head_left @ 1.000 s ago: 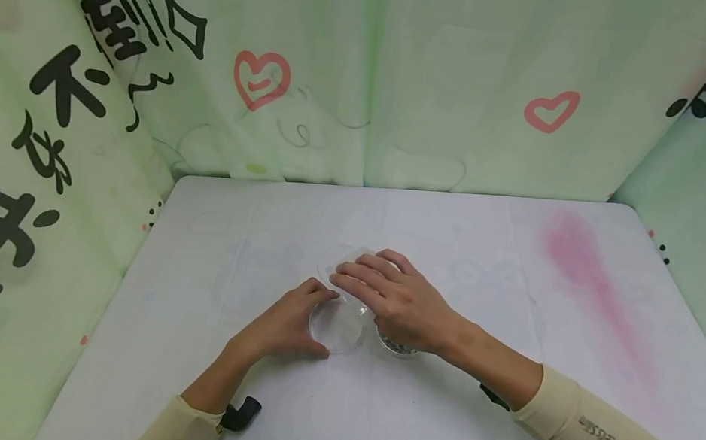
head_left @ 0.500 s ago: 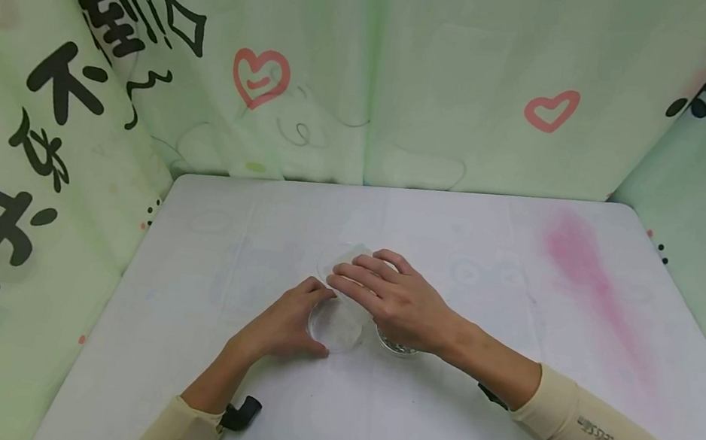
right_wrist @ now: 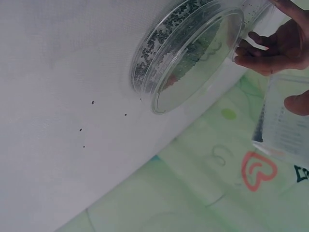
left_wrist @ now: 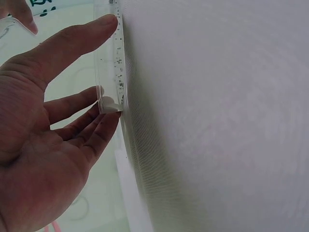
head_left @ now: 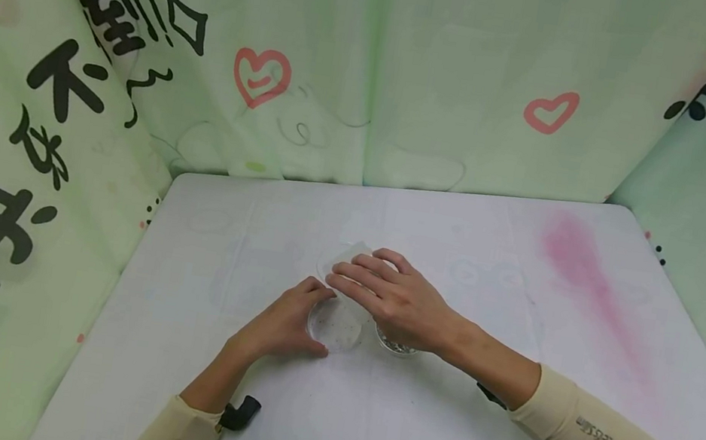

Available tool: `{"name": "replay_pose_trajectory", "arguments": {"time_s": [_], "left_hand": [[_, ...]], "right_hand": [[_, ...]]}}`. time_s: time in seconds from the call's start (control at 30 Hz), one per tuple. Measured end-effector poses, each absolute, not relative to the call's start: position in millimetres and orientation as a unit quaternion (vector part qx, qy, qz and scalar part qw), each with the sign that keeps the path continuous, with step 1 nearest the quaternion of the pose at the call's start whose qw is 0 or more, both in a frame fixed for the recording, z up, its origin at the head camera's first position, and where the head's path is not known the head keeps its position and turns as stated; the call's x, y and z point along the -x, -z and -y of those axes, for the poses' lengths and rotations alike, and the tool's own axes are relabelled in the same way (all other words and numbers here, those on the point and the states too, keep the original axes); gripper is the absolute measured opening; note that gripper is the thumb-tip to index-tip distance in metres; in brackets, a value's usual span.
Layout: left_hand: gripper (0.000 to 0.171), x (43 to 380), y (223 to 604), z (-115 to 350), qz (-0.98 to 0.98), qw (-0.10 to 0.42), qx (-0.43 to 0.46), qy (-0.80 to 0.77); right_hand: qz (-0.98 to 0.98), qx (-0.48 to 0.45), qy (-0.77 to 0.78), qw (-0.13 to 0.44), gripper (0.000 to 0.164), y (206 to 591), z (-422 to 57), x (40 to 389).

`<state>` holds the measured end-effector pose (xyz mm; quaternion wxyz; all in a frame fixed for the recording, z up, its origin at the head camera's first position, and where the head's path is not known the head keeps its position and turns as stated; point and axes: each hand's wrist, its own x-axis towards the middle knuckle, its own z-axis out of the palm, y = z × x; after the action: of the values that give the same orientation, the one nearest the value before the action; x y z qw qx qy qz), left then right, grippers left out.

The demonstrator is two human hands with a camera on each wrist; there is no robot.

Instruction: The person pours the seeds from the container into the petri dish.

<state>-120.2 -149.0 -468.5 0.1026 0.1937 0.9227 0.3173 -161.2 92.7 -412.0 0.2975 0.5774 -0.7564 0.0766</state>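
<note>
- Best, in judgement, to hold the small clear dish point(head_left: 335, 326) level and flat on the white tablecloth point(head_left: 308, 426), with light pressure on its sides only
- Wise to tilt the clear container point(right_wrist: 283, 128) gently, mouth low, and nudge out any grains little by little; likely trouble from a sudden jolt, given the loose specks point(right_wrist: 92, 102) lying on the cloth near the right grip
- Dark grains point(left_wrist: 120, 63) thinly spread inside the small dish, right within the left grip
- Left hand point(head_left: 290, 321) low beside the dish, spread in a wide C, thumb and fingertips on opposite sides of the wall, holding it from the left
- Right hand point(head_left: 406, 300) higher, palm down, reaching in from the right, fingers long and side by side, pointing over toward the left hand
- Right grip narrow, thumb against one face of the container; exact finger contact partly hidden, tilt hard to tell
- Under the right palm, a fuller dish point(right_wrist: 136, 84) thick with dark bits, just right of the left grip
- Beyond the left fingertips, a clear disc point(right_wrist: 203, 72), perhaps a lid
</note>
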Motion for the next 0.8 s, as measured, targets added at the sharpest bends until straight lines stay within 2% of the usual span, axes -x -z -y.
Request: {"name": "replay_pose_trajectory", "arguments": {"time_s": [0.37, 0.8], "left_hand": [[0.085, 120.4, 467.1, 148.2, -0.924, 0.109, -0.187, -0.315], [0.085, 119.6, 466.7, 147.1, -0.927, 0.111, -0.182, -0.310]], "right_hand": [[0.755, -0.581, -0.077, 0.294, 0.058, 410.4, -93.3, 160.4], [0.757, -0.583, -0.069, 0.288, 0.060, 407.2, -94.8, 158.2]]}}
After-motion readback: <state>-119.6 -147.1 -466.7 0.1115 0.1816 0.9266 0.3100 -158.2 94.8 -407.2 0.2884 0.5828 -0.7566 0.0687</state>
